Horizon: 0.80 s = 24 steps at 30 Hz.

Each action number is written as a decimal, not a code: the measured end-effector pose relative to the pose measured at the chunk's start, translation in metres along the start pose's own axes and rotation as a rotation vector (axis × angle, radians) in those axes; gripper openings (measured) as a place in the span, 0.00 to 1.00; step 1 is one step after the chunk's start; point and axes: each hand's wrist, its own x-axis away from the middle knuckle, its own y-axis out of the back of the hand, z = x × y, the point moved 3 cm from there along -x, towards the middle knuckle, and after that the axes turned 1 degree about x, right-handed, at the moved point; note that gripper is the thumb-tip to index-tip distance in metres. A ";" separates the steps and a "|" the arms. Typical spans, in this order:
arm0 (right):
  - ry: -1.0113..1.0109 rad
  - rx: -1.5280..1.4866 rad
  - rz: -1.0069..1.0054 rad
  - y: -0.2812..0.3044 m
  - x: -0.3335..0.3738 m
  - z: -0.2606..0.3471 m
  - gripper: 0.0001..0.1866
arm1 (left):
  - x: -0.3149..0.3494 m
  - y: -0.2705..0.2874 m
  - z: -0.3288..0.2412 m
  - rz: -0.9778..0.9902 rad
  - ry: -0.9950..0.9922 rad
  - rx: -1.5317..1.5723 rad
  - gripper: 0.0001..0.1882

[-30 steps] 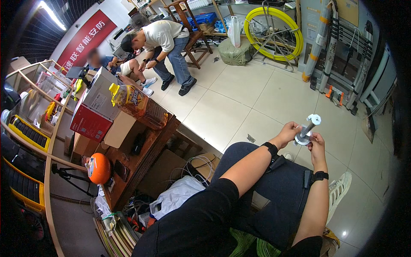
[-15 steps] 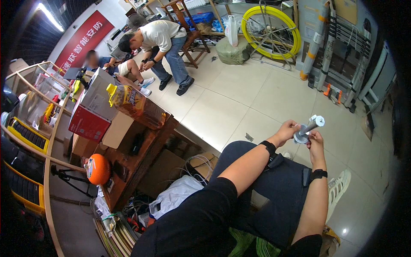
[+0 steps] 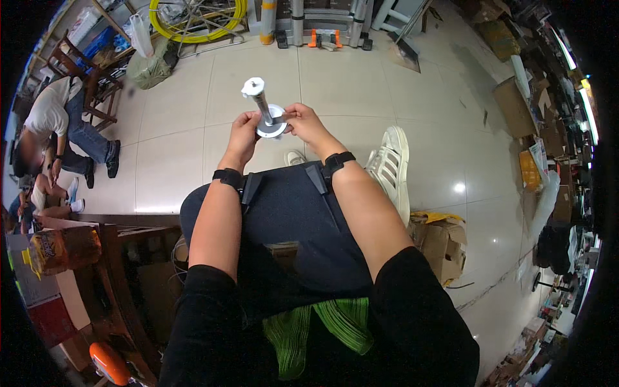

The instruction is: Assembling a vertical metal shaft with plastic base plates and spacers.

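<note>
Out in front of my knees I hold a mounting bracket: a grey metal post with a white cap at its upper end and a round, pale flange at its base. My left hand is closed on the flange's left edge, thumb and fingers pinching it. From the other side, my right hand pinches the right edge near the foot of the post. Whether a small part also sits between the right fingertips cannot be made out. The post tilts slightly to the left.
A wooden table with a large bottle stands at left. Beyond are a bending person, a yellow cable reel and folded ladders. An open cardboard box is by my right leg; laden shelves line the right.
My view has swung right, so the table, people and reel sit farther left. Both hands still hold the bracket, whose post now leans left in the picture instead of right.
</note>
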 end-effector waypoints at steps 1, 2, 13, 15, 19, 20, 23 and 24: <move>0.000 0.006 0.007 -0.001 0.001 0.001 0.08 | 0.001 0.000 0.001 -0.007 0.017 -0.005 0.10; -0.005 0.001 0.006 0.000 0.002 -0.001 0.08 | 0.001 0.000 0.002 -0.009 0.024 -0.009 0.10; 0.027 -0.001 -0.012 0.005 0.003 -0.002 0.09 | 0.002 -0.004 0.002 0.003 0.014 0.005 0.09; 0.042 0.001 -0.033 0.006 0.003 -0.002 0.09 | 0.003 -0.006 0.001 0.016 0.039 -0.010 0.09; -0.004 0.006 -0.011 -0.003 0.006 0.006 0.09 | -0.003 0.004 0.004 0.007 -0.013 -0.005 0.10; -0.015 0.025 0.001 -0.006 0.007 0.008 0.09 | -0.004 0.007 0.005 -0.001 -0.028 0.005 0.10; 0.037 -0.052 0.023 0.003 0.004 0.005 0.08 | 0.000 -0.003 0.002 -0.001 0.049 -0.017 0.09; 0.035 -0.053 0.021 0.003 0.004 0.004 0.08 | 0.000 -0.004 0.002 0.000 0.052 -0.018 0.09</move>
